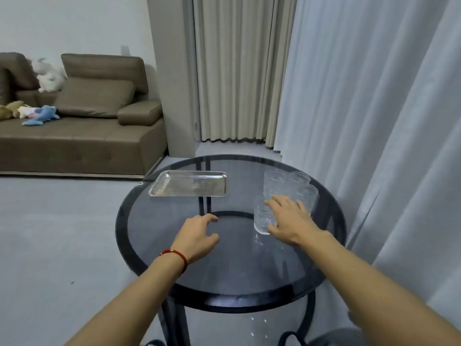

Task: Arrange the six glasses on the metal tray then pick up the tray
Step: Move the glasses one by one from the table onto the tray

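Fingers around nearest glass

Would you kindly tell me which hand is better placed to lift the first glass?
Right. The right hand already reaches around the nearest glass; the left hand hovers apart over the table.

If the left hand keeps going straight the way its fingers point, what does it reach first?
Probably the metal tray. The left hand is empty, fingers aimed forward over bare glass table; depth is unclear.
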### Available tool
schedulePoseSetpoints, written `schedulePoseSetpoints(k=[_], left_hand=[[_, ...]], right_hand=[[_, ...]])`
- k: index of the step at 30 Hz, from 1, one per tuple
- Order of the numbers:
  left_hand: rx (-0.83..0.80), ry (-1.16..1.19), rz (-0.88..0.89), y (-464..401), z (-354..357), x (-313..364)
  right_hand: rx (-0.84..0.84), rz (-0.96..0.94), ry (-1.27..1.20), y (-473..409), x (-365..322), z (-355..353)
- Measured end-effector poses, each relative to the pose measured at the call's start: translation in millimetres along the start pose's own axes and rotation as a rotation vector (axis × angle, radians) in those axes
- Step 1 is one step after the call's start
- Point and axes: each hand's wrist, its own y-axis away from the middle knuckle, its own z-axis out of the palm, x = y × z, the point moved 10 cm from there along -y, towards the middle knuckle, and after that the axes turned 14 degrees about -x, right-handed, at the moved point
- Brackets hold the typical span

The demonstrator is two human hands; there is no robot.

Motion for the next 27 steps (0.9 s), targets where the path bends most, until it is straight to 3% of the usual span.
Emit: schedulePoseSetpoints(k=[5,12,20,27], left_hand=[[0.065,0.017,-0.106,-33.3,-2.3,-47.4],[0.051,-0.229,-0.201,-90.8,2.2,-89.3],[0.192,-0.262,-0.174,-127.1,-8.3,-104.9],[0.221,-0.235,-0.179,-169.3,-9.8,-113.4]], right_hand=[[-0.191,0.021,0.175,-56.2,8.0,13.0],[-0.197,-0.092,0.102,-91.2,-5.5,-9.7],[0.015,-0.176,-0.319,-182.9,-49.8,-67.6],[0.184,-0.104,-0.346,-279.3,-68.1,-64.6]])
